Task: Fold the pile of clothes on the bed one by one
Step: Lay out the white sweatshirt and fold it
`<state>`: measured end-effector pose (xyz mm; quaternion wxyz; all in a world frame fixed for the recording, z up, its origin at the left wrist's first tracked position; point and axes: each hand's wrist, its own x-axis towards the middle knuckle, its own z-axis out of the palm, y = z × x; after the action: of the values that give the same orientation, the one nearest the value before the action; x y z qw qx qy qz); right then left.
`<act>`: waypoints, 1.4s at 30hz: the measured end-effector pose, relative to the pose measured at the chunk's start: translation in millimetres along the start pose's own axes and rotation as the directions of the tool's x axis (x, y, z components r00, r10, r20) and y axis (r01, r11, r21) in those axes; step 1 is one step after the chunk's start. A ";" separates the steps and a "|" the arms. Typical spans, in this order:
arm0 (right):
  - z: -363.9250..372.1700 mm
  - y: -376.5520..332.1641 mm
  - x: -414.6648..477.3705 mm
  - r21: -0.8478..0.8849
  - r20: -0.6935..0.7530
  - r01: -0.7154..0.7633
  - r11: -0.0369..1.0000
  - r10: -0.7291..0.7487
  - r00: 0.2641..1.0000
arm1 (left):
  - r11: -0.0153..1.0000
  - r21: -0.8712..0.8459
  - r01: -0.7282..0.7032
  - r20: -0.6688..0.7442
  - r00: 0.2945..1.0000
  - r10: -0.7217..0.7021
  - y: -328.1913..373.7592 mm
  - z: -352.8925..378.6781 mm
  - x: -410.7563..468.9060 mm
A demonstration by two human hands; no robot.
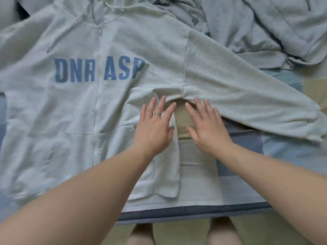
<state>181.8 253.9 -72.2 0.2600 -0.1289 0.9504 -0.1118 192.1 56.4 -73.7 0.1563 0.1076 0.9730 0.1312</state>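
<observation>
I note a grey zip hoodie (70,106) laid face up and flat across the bed, filling the left and middle of the head view. Blue lettering (99,70) reading "DNR ASP" runs across its chest, split by the zip (96,103), and a front pocket (76,138) sits below.

The left hand (155,126) lies palm down on the hoodie's side edge just under the armpit, fingers straight and spread, holding nothing; a ring (157,114) is on one finger. A tan patch (183,117) of the patchwork bedspread (292,149) shows between the hands.

The right hand (207,128) is also flat, fingers straight and slightly apart, its tips reaching the lower edge of the hoodie's sleeve (247,96), which stretches out to the right. A pile of grey clothes (265,23) lies crumpled at upper right, beyond that sleeve.
</observation>
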 end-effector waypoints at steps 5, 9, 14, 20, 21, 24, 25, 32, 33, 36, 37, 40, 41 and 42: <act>57.1 -108.5 -3.3 0.256 0.210 -0.256 0.932 0.205 0.956 | 0.996 0.046 0.071 0.276 0.958 -0.081 -96.4 -2.1 -85.8; 84.5 -129.8 -24.9 0.243 0.186 -0.364 0.899 0.325 0.927 | 0.995 0.055 -0.079 0.467 0.883 0.044 -129.3 13.5 -147.8; 102.4 -103.4 -51.9 0.390 0.108 -0.538 0.747 0.543 0.832 | 0.992 0.064 -0.106 0.399 0.914 0.072 -109.8 44.8 -180.7; 108.4 -74.7 -67.9 0.413 0.051 -0.455 0.789 0.478 0.877 | 0.991 0.124 -0.044 0.262 0.965 0.010 -92.5 57.6 -179.6; 110.4 -66.6 -75.3 0.405 0.076 -0.487 0.774 0.503 0.861 | 0.990 0.129 -0.064 0.281 0.959 0.026 -88.9 58.4 -179.3; 116.5 -50.6 -99.7 0.471 0.240 -0.645 0.602 0.616 0.750 | 0.987 0.097 -0.131 0.284 0.954 0.099 -73.8 58.9 -183.8; 118.1 -51.7 -106.1 0.515 0.271 -0.670 0.535 0.640 0.719 | 0.988 0.092 -0.125 0.276 0.956 0.095 -69.6 58.2 -186.2; 136.1 -98.8 -138.0 0.768 0.494 -0.615 0.180 0.444 0.747 | 0.972 0.231 -0.053 0.262 0.965 -0.009 -71.4 66.9 -206.9; 140.9 -102.1 -140.8 0.755 0.517 -0.631 0.177 0.430 0.740 | 0.972 0.232 -0.036 0.227 0.974 -0.018 -72.1 67.8 -207.4; 148.0 -101.7 -148.8 0.733 0.533 -0.659 0.167 0.461 0.710 | 0.983 0.180 -0.047 0.214 0.977 0.007 -71.5 71.4 -210.6; 149.1 -97.6 -152.7 0.731 0.535 -0.667 0.143 0.488 0.690 | 0.987 0.143 -0.071 0.233 0.972 0.037 -69.8 72.5 -212.8; 149.1 -88.5 -165.2 0.680 0.530 -0.719 0.142 0.582 0.617 | 0.991 0.039 -0.128 0.236 0.965 0.115 -62.3 72.7 -221.9; 149.5 -89.7 -167.8 0.665 0.497 -0.725 0.181 0.618 0.610 | 0.992 0.012 -0.129 0.226 0.966 0.123 -60.9 71.3 -224.7; 149.8 -93.7 -169.2 0.644 0.430 -0.722 0.254 0.660 0.616 | 0.993 -0.011 -0.116 0.219 0.969 0.116 -61.3 69.4 -227.9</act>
<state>418.3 195.2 -93.1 0.3439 0.4200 0.7508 -0.3763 416.4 -43.0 -92.1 0.2547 0.1784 0.9420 0.1263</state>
